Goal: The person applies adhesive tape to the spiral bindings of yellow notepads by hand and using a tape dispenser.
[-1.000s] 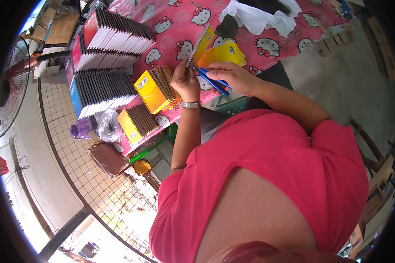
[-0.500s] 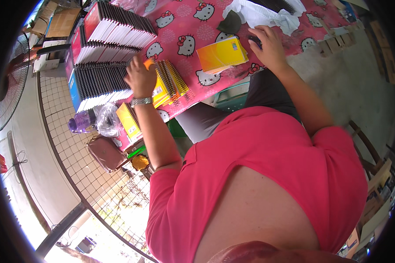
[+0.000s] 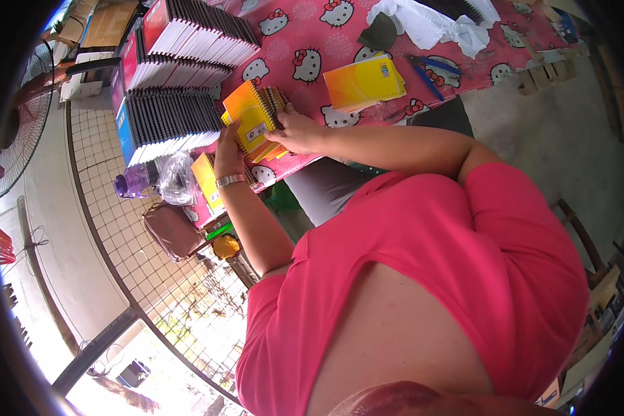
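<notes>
Both my hands hold a stack of small yellow-orange spiral notebooks (image 3: 253, 116) at the near edge of the table with the pink cartoon-cat cloth (image 3: 305, 41). My left hand (image 3: 227, 147), with a metal watch on its wrist, grips the stack's near side. My right hand (image 3: 295, 130) clasps its right side. A second pile of yellow notebooks (image 3: 365, 82) lies flat on the cloth further right, with a blue pen (image 3: 423, 73) beside it.
Tall rows of dark-spined spiral notebooks (image 3: 170, 114) fill the table's left part. More yellow notebooks (image 3: 208, 180) stand below the table edge, near a purple bottle (image 3: 133, 182), a clear bag and a brown bag (image 3: 170, 229). White cloth (image 3: 433, 21) lies at the back.
My right hand has left the pile on the right and come across to the stack at the left. Both hands now hold that stack, which is lifted and tilted.
</notes>
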Demonstrator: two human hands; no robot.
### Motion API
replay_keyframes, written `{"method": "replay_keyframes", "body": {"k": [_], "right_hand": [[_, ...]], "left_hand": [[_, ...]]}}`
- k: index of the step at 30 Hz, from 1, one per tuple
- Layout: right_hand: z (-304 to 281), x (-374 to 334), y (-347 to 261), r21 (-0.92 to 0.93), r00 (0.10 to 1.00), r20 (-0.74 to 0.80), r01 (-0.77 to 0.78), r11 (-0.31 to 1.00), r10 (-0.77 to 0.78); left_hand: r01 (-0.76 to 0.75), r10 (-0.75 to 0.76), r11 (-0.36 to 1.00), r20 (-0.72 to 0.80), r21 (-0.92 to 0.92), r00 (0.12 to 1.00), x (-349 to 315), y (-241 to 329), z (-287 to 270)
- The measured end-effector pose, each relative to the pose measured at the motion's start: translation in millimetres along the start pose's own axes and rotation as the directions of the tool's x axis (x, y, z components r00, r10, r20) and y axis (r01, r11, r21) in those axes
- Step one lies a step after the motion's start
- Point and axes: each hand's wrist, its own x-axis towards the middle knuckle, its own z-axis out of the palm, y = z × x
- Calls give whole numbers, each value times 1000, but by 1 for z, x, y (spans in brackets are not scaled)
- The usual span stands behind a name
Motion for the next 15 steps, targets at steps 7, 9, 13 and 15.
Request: {"method": "replay_keyframes", "body": {"k": [7, 9, 13, 15], "right_hand": [[27, 17, 12, -203, 992, -69, 88, 975, -104], [29, 17, 12, -159, 990, -52, 122, 980, -132], [11, 13, 2, -167, 992, 106, 91, 982, -74], [13, 9, -2, -128, 999, 31, -23, 992, 27]], "left_hand": [[162, -158, 977, 42, -139, 987, -8, 6, 8], [115, -112, 985, 30, -126, 993, -17, 6, 9], [33, -36, 998, -60, -49, 998, -26, 15, 27], [59, -62, 998, -65, -36, 996, -25, 18, 30]]}}
